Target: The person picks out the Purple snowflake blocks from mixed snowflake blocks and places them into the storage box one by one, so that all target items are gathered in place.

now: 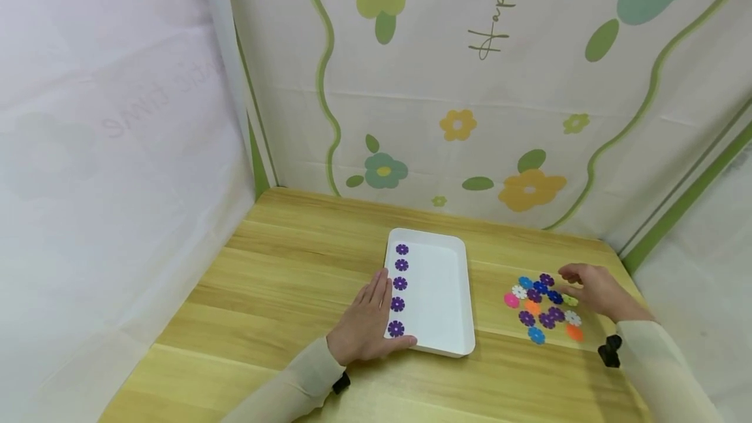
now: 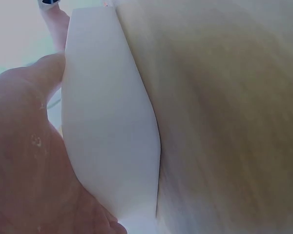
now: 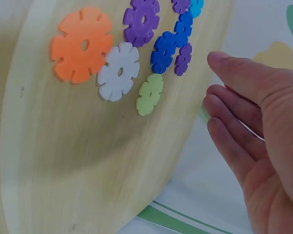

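Looking at a wood-grain worktop [image 1: 282,266], boxed in by a flowery back sheet [image 1: 411,90] at 12 o'clock, a left sheet [image 1: 117,181] around 9 to 10 and a right sheet [image 1: 713,240] near 3. White tray [image 1: 437,292] sits mid-worktop, long axis pretty much 12 to 6, with five purple discs [image 1: 399,283] lined up inside along its 9 o'clock side. Left hand [image 1: 367,325] is at the tray's 8: straight fingers together against that long side, thumb out over the near rim. Loose discs [image 1: 548,322] lie at the tray's 3, a strip of bare wood between. Right hand [image 1: 596,289] hangs at their 2 to 3, loosely curved, fingertips apart. More bare wood between the tray's far rim and the back sheet.
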Tool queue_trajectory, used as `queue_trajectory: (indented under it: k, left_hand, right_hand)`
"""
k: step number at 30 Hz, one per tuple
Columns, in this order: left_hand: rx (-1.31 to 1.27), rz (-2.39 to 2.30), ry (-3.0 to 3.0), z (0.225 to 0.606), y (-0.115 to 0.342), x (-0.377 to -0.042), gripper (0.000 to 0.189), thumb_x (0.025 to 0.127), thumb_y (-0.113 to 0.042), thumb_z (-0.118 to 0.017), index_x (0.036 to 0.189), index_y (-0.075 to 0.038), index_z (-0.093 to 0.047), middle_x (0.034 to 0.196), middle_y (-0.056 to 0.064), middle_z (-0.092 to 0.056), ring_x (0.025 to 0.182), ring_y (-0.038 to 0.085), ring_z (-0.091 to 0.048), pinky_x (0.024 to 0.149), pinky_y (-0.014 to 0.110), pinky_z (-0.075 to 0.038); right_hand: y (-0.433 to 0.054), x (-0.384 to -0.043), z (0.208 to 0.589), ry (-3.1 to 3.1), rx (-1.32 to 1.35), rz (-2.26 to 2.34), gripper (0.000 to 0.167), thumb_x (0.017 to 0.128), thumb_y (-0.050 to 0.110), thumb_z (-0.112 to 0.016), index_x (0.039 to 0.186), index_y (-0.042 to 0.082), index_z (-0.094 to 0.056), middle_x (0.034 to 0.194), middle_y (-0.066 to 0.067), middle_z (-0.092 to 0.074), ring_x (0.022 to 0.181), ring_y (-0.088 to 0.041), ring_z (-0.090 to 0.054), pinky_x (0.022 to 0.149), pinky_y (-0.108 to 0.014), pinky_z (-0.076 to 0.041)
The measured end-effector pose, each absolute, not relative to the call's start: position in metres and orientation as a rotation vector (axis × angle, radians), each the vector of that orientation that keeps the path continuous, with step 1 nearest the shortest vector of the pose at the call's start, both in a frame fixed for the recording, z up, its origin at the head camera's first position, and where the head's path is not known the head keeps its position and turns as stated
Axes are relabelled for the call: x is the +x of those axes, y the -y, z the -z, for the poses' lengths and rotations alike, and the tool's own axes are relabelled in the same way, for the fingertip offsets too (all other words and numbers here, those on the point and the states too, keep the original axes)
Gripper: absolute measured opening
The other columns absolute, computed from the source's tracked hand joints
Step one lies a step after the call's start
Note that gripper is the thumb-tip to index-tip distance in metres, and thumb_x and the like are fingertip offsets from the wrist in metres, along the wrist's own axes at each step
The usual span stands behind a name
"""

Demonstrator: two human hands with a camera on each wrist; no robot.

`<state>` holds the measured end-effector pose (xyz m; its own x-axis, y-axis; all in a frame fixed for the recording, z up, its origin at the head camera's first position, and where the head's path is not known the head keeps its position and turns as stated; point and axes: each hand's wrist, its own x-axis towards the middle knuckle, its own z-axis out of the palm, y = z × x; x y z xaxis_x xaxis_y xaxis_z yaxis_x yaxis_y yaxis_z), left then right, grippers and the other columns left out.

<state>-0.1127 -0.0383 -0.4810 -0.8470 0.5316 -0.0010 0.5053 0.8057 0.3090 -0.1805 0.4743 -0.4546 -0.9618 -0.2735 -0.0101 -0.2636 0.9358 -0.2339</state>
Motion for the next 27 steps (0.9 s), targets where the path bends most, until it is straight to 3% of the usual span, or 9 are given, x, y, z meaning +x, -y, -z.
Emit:
queue_trajectory:
  k: [14, 22, 27]
  left_hand:
    - [0.825, -0.463, -2.884, 0.48, 0.038, -0.114, 0.12, 0.093, -0.081, -0.053, 0.165, 0.008, -0.017, 0.176, 0.027, -0.007, 0.165, 0.04, -0.013, 0.132, 0.052, -0.026]
    - [0.828, -0.407, -2.896, 0.479, 0.037, -0.114, 0.12, 0.093, -0.083, -0.049, 0.166, 0.007, -0.018, 0.176, 0.025, -0.008, 0.166, 0.038, -0.013, 0.133, 0.049, -0.026]
    - [0.814, -0.402, -2.887, 0.48, 0.037, -0.114, 0.12, 0.093, -0.084, -0.049, 0.166, 0.007, -0.017, 0.177, 0.025, -0.007, 0.166, 0.038, -0.012, 0.133, 0.049, -0.025]
  right_hand:
    - [-0.472, -0.212, 0.472, -2.933, -0.374, 0.403, 0.04, 0.096, 0.008, -0.074, 0.127, -0.015, -0.065, 0.115, -0.031, -0.072, 0.103, -0.046, -0.07, 0.088, -0.06, -0.061]
    - [-0.472, -0.219, 0.476, -2.898, -0.349, 0.413, 0.035, 0.096, 0.007, -0.073, 0.124, -0.013, -0.067, 0.11, -0.026, -0.074, 0.099, -0.039, -0.071, 0.088, -0.059, -0.061]
    - [-0.472, -0.222, 0.475, -2.887, -0.314, 0.439, 0.027, 0.097, 0.006, -0.072, 0.117, -0.012, -0.07, 0.101, -0.02, -0.075, 0.089, -0.029, -0.07, 0.08, -0.053, -0.062]
